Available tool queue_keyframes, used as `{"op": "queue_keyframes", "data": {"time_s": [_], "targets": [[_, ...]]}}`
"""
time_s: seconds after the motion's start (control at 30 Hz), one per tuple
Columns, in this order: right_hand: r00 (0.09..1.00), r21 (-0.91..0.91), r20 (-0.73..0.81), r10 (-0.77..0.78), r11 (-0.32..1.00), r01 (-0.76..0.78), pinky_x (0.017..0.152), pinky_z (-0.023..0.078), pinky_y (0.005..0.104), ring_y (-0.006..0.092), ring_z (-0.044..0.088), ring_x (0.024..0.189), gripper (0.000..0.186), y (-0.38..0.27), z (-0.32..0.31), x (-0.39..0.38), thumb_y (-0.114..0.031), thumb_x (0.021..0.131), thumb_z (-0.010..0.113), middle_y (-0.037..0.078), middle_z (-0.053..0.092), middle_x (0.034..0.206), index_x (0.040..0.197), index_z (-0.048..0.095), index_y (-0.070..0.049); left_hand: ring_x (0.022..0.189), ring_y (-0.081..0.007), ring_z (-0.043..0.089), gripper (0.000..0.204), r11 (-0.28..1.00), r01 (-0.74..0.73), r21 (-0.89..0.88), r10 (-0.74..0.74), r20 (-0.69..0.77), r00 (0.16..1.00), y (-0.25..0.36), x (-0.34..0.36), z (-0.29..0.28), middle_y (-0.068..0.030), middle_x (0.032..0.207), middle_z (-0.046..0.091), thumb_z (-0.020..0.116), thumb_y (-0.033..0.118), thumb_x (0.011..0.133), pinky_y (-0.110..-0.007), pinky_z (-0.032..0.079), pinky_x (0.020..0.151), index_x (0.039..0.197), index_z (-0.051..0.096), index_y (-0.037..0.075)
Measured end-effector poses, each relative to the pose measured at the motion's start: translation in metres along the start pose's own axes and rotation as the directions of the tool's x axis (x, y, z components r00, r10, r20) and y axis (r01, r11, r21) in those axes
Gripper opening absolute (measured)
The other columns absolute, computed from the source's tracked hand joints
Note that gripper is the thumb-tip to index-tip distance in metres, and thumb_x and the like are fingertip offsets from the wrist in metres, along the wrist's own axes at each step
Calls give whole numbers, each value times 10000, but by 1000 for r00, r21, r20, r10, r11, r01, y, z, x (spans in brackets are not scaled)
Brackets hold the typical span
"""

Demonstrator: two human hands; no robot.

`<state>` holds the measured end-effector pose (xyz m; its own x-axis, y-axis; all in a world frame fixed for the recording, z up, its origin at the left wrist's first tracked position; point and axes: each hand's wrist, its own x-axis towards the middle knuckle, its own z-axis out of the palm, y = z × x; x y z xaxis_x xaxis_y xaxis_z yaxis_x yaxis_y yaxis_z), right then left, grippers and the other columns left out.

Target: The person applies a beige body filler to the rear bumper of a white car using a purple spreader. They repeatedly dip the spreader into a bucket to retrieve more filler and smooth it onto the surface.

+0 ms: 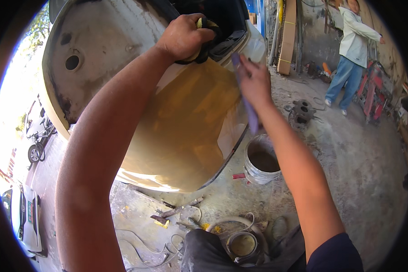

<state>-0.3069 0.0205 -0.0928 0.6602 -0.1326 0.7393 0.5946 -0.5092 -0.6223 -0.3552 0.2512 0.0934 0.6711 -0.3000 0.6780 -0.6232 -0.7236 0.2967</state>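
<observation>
In front of me is a curved vehicle body panel (181, 131) with a broad yellowish-tan coating and paler patches at its edges. My left hand (186, 38) is closed around a crumpled black and yellow cloth-like thing (199, 55) at the panel's upper edge; its exact kind is unclear. At the panel's right side my right hand (256, 85) grips a long, narrow purple sanding block (251, 113), slightly blurred and held lengthwise along the edge. Left of the panel an open body part (104, 50) shows a bare, stained inner face with a round hole.
Below my right forearm stands a bucket (258, 174) of murky liquid. Hoses, tools and a small container (241, 245) lie near my legs. A metal part (302, 113) sits on the floor. A person (353, 41) stands at the far right; a white car (28, 217) is at left.
</observation>
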Motion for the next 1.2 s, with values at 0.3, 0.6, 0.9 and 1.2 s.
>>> {"op": "queue_keyframes", "data": {"time_s": [0.3, 0.6, 0.9, 1.2], "targets": [[997, -122, -16, 70, 990, -72, 1191, 529, 486, 422, 670, 1340, 465, 10, 14, 57, -449, 1096, 735, 259, 791, 1320, 1498, 824, -234, 1147, -481, 776, 475, 995, -4, 95, 6, -27, 1000, -7, 10, 6, -277, 1178, 831, 797, 408, 896, -498, 604, 1049, 1179, 823, 28], [1000, -153, -11, -6, 988, 4, 1068, 587, 540, 483, 740, 1184, 410, 12, 11, 61, -395, 1106, 722, 286, 801, 1246, 1450, 847, -208, 1185, -474, 770, 486, 987, -84, 138, 88, -29, 996, -6, 11, 13, -272, 1205, 830, 783, 414, 905, -499, 598, 1082, 1205, 832, 35], [998, -152, -34, -43, 988, 38, 1201, 528, 509, 447, 689, 1306, 418, 15, 16, 58, -395, 1100, 721, 239, 822, 1329, 1467, 842, -236, 1194, -470, 774, 508, 996, -20, 85, 24, -49, 998, -4, 11, 10, -276, 1208, 831, 779, 434, 900, -497, 600, 1075, 1209, 837, 35], [999, -166, -42, -29, 986, 22, 1173, 555, 501, 434, 733, 1256, 455, 1, 20, 55, -414, 1095, 740, 208, 858, 1248, 1512, 815, -249, 1204, -474, 769, 530, 990, -17, 143, 22, -34, 999, -10, 17, 13, -272, 1225, 829, 781, 454, 888, -494, 599, 1095, 1202, 845, 32]]}}
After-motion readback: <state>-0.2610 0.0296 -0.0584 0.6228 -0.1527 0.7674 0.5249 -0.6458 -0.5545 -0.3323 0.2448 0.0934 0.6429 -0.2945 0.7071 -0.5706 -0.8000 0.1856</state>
